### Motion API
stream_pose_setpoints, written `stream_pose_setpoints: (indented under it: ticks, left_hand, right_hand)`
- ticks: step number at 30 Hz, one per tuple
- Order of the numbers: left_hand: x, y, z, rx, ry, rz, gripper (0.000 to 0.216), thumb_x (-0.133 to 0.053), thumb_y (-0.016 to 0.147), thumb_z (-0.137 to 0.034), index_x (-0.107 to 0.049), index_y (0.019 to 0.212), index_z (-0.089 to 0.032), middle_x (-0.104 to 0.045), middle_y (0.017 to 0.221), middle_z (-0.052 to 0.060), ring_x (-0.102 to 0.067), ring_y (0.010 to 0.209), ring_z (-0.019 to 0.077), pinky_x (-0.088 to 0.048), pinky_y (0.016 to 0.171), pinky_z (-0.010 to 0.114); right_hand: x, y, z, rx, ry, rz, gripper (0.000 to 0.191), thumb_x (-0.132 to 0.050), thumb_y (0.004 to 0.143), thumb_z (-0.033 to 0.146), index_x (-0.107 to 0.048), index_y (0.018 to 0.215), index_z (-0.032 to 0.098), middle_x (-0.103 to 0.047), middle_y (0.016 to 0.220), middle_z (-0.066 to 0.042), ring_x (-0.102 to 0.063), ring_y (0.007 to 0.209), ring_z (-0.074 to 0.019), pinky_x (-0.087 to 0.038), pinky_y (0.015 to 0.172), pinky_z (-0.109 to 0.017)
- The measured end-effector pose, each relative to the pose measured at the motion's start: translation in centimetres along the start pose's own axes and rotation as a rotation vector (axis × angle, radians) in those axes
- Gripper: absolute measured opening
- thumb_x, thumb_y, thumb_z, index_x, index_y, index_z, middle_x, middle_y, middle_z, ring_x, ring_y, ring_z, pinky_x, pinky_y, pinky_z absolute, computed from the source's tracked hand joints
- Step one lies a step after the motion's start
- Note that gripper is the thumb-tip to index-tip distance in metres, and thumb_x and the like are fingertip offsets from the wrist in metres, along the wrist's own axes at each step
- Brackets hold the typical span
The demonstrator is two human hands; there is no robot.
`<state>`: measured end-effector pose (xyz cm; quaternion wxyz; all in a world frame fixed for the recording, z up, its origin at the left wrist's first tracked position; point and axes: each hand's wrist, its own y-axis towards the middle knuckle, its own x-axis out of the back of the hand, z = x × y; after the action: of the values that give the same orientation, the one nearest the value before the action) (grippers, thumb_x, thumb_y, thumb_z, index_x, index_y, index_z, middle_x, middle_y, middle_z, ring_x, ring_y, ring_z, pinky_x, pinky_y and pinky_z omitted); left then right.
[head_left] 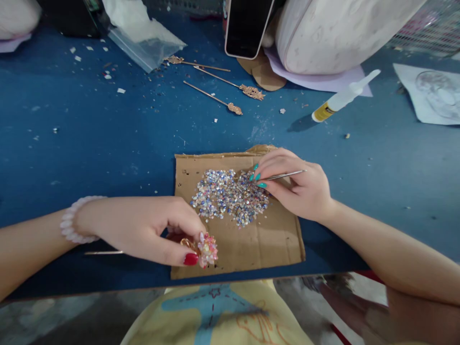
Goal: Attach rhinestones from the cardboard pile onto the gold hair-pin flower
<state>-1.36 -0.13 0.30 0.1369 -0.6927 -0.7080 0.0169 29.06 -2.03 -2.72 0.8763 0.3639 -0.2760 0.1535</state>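
My left hand [143, 230] pinches a gold hairpin whose head [207, 249] is covered in pink and iridescent stones; its thin stem sticks out to the left behind the wrist. My right hand [298, 184] is closed on a thin metal pick [287, 175], its tip down in a pile of small iridescent rhinestones [230, 195]. The pile lies on a flat piece of brown cardboard [258, 244] at the near edge of the blue table [89, 143].
Three bare gold hairpins [223, 86] lie at the back of the table. A glue tube [341, 98] lies at the right, a phone [246, 26] and a white bag [330, 33] behind. A clear plastic bag [143, 38] and scattered crumbs sit at the back left.
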Motion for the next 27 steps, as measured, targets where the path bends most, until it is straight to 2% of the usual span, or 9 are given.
stream_pose_setpoints:
  ticks: [10, 15, 19, 27]
  left_hand:
    - [-0.01, 0.16, -0.16, 0.004, -0.041, -0.018, 0.02, -0.061, 0.104, -0.026, -0.08, 0.102, -0.021, -0.074, 0.077, 0.002, -0.062, 0.065, 0.0134, -0.05, 0.064, 0.021]
    - [-0.02, 0.16, -0.08, 0.006, -0.048, -0.018, 0.021, -0.061, 0.105, -0.027, -0.081, 0.104, -0.019, -0.076, 0.079, 0.004, -0.063, 0.066, 0.0136, -0.05, 0.064, 0.021]
    - [-0.07, 0.06, 0.16, -0.001, -0.061, -0.015, 0.021, -0.06, 0.106, -0.027, -0.08, 0.105, -0.02, -0.076, 0.081, 0.004, -0.064, 0.069, 0.0137, -0.051, 0.066, 0.022]
    - [0.06, 0.09, 0.14, 0.05, -0.067, -0.003, 0.028, -0.058, 0.106, -0.035, -0.078, 0.1, -0.018, -0.064, 0.073, 0.0, -0.055, 0.064, 0.0131, -0.044, 0.06, 0.024]
  right_hand:
    - [-0.22, -0.14, 0.01, -0.039, 0.025, 0.024, 0.017, -0.068, 0.093, 0.008, -0.074, 0.095, 0.024, -0.079, 0.089, -0.005, -0.077, 0.094, -0.0219, -0.068, 0.084, -0.039]
    - [-0.27, -0.07, 0.02, -0.005, 0.0, 0.014, 0.018, -0.069, 0.093, 0.006, -0.073, 0.094, 0.024, -0.079, 0.087, -0.004, -0.077, 0.091, -0.0206, -0.067, 0.082, -0.037]
    - [-0.19, -0.15, -0.05, -0.037, 0.034, 0.012, 0.018, -0.069, 0.093, 0.008, -0.075, 0.094, 0.025, -0.079, 0.088, -0.004, -0.077, 0.093, -0.0216, -0.067, 0.084, -0.039]
    - [-0.16, -0.16, -0.07, -0.044, 0.024, 0.002, 0.017, -0.07, 0.093, 0.009, -0.074, 0.094, 0.025, -0.08, 0.089, -0.004, -0.078, 0.093, -0.0216, -0.067, 0.085, -0.039]
